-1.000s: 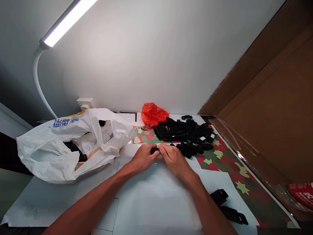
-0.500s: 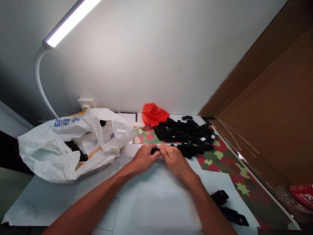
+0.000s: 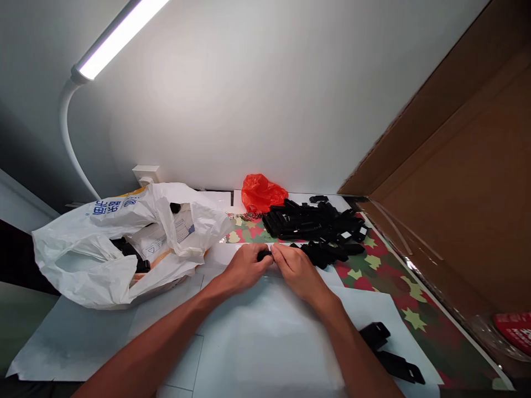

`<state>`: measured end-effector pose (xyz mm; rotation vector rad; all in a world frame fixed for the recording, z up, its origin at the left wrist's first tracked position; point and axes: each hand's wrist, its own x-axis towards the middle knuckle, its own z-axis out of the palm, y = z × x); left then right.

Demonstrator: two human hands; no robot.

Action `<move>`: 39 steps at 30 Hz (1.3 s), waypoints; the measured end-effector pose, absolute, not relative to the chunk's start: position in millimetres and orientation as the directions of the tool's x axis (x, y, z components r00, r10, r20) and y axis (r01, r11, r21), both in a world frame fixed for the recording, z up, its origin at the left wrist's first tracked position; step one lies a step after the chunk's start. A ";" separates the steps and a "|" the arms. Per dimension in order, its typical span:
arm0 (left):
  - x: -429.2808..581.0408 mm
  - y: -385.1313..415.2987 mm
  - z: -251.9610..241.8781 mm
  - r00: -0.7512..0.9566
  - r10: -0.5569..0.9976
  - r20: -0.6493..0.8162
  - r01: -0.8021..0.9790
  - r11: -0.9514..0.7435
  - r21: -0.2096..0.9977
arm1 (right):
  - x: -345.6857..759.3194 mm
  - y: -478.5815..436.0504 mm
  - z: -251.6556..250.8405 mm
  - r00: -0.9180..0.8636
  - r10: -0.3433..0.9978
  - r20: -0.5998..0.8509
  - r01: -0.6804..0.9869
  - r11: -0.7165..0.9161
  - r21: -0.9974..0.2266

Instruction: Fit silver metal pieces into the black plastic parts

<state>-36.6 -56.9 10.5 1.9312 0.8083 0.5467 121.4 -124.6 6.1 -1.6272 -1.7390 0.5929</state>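
My left hand point(image 3: 248, 266) is closed round a small black piece point(image 3: 263, 255), which shows between thumb and fingers. Right beside it, my right hand point(image 3: 295, 270) has its fingers pressed together at the right end of the same piece. Most of the piece is hidden by the fingers. Behind my right hand lies a heap of black parts point(image 3: 307, 221), with a smaller group of black parts point(image 3: 323, 253) just in front of the heap. Two black pieces point(image 3: 396, 366) rest on the white sheet near my right forearm.
A white plastic bag point(image 3: 103, 282) with boxes and black items inside stands at the left. A red plastic bag point(image 3: 262, 193) sits by the wall. A lamp point(image 3: 68, 121) curves up at the left. Cardboard point(image 3: 464, 166) rises on the right.
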 end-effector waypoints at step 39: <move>-37.2 -60.1 15.6 0.683 0.730 0.017 0.321 -0.321 0.891 | 121.5 -126.6 6.5 0.011 0.989 0.146 0.674 0.100 -0.732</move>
